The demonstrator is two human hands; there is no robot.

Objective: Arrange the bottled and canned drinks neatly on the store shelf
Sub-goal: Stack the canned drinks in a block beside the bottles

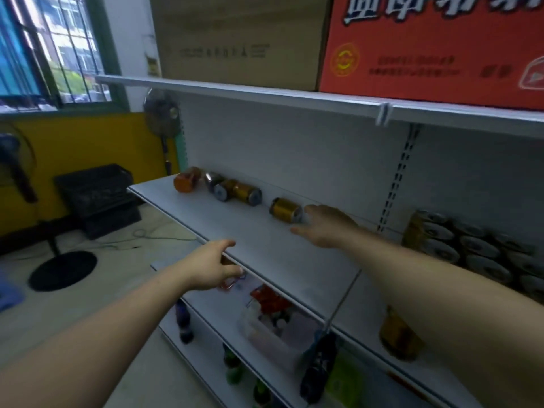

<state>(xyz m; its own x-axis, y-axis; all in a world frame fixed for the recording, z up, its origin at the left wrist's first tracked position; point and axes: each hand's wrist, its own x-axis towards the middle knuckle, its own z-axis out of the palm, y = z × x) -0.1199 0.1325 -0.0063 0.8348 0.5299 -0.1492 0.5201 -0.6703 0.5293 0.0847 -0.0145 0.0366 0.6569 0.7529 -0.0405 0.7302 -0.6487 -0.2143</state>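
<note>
Head view, motion blur throughout. Middle shelf (235,228): white, with several drinks lying on their sides along its back. Nearest the hands is a gold can (285,213), on its side, one end facing the right hand (326,228). Right hand reaches in over the shelf from the right, palm down, its grip wide: fingers spread and straight, holding nothing. The fingertips sit just beside the can's right end; blur hides whether they touch it. The can lies to the left of the hand and slightly behind it, not between the fingers. Further left along the back: a second gold can (248,193), on its side, against a blue-and-silver can (217,187), then an orange can (186,180) near the shelf's left end, apart from the other two. At the right end of the same shelf, a stack of cans (471,250) shows its round ends, well apart from the lone gold can. Left hand (210,266) is at the shelf's front edge, grip wide in a loose C, thumb above the edge and fingers below it; I cannot tell whether it touches the edge, and I see nothing held. Lower shelf (223,316): an upright dark bottle (184,322) at the left, a clear bag (265,322) with red contents, and a second dark bottle (319,366). Top shelf carries a brown carton (235,39) and a red carton (435,45) side by side.
</note>
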